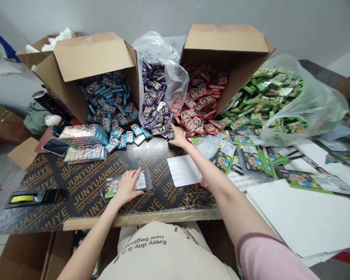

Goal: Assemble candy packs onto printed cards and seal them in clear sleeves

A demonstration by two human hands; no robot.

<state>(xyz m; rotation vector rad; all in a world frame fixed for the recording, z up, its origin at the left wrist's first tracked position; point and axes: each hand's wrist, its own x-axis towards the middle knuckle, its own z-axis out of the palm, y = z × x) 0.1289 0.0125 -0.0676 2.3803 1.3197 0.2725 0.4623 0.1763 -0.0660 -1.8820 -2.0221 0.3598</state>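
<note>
My left hand (127, 186) lies flat, fingers spread, on a clear plastic packet with a green card (116, 186) on the black plywood tabletop (84, 190). My right hand (178, 136) reaches far forward to the edge of the heap of purple sachets (156, 112) spilling from a clear bag, beside the red sachets (200, 105). Its fingers are curled down into the pile; what they hold, if anything, is hidden. A white card (183, 170) lies under my right forearm.
A tipped carton of blue sachets (111, 97) stands at the left, a carton of red ones in the middle, a bag of green sachets (268, 97) at the right. Filled packs (83, 142), a phone (55, 147), a tape dispenser (32, 196) and green cards (251, 157) lie around.
</note>
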